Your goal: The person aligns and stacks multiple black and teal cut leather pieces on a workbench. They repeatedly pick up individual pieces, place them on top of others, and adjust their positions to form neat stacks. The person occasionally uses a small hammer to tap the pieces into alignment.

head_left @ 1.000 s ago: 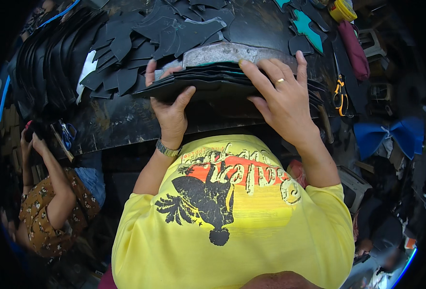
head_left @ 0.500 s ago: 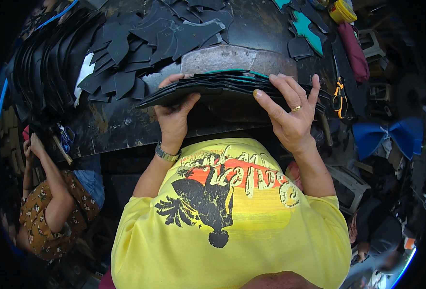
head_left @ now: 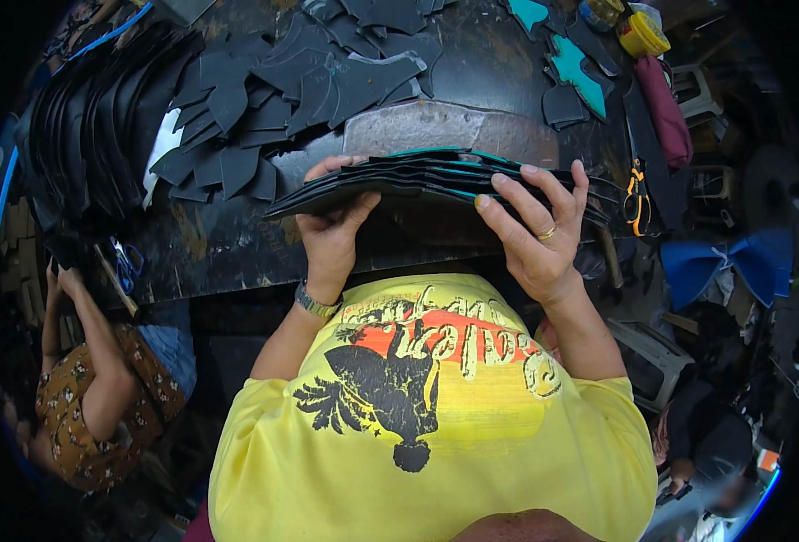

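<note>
Both hands hold a stack of black cut sheets with teal edges (head_left: 418,176), lifted level in front of my chest above the worn dark table (head_left: 219,244). My left hand (head_left: 332,230) grips the stack's near left edge, thumb on top. My right hand (head_left: 535,230), wearing a ring, clasps the near right side with fingers spread over the top sheet. A grey stone block (head_left: 445,135) lies on the table just beyond the stack.
Loose black cut pieces (head_left: 273,99) cover the table's far left, beside a fanned row of black sheets (head_left: 83,135). Teal pieces (head_left: 580,72), orange-handled scissors (head_left: 636,194), a maroon pouch (head_left: 666,108) and yellow tins (head_left: 641,36) lie right. Another person in a brown floral top (head_left: 83,406) is lower left.
The stack has been raised off the table toward me and levelled. Both hands have shifted from pressing on top to gripping its near edge.
</note>
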The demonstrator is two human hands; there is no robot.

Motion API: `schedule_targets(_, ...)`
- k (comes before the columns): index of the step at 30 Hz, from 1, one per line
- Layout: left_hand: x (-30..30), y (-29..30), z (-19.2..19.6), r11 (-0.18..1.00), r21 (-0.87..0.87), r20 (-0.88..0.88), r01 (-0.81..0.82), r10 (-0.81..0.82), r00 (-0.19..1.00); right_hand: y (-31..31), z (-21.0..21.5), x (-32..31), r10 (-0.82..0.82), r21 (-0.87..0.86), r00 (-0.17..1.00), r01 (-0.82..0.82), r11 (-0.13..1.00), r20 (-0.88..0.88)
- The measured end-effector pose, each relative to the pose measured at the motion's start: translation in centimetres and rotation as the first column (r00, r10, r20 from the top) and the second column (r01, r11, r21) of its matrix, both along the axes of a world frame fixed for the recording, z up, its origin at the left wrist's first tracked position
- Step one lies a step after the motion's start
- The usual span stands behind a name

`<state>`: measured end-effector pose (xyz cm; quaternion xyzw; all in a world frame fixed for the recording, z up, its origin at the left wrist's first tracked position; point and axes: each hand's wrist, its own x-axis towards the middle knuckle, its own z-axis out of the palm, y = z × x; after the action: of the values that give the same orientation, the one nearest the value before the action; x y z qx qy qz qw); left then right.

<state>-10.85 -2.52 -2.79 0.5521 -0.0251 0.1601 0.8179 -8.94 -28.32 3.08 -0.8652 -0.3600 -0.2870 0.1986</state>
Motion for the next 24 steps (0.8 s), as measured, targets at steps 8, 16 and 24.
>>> schedule_targets(8,0.0,0.0,-0.1,1.0,-0.004,0.013,0.01,-0.009,1.0,0.1,-0.4,-0.2,-0.011,-0.008,0.999,0.011,1.0,0.038)
schedule_targets(16,0.1,0.1,-0.4,1.0,-0.011,0.031,0.022,-0.022,0.999,0.5,-0.1,-0.2,0.011,0.052,1.0,-0.01,0.999,-0.025)
schedule_targets(24,-0.1,0.1,-0.4,1.0,0.025,0.016,0.007,-0.007,1.0,0.3,1.8,0.5,-0.048,0.096,0.996,0.055,0.994,-0.081)
